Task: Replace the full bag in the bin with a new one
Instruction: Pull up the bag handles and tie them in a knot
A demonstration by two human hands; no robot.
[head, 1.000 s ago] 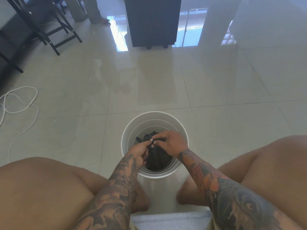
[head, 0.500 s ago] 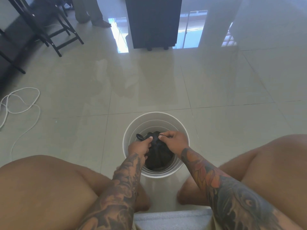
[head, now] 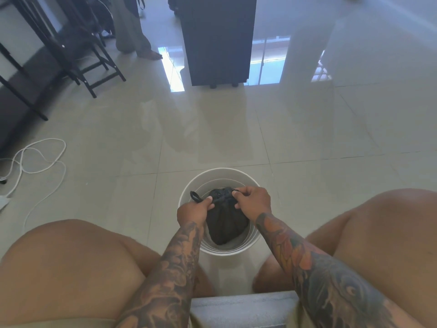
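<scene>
Here, my left grip (head: 194, 210) pinches one black tie strip of the full black plastic bag (head: 225, 220), its loop sticking out to the left, while my right grip (head: 254, 201) pinches the other strip at the gathered neck. The bag sits directly below both grips inside the round white plastic bin (head: 186, 194) on the floor, neck uppermost, so I judge the lift goes straight up.

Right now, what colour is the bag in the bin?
Black bag, gathered at the top, inside the white bin; the head view shows it.
</scene>
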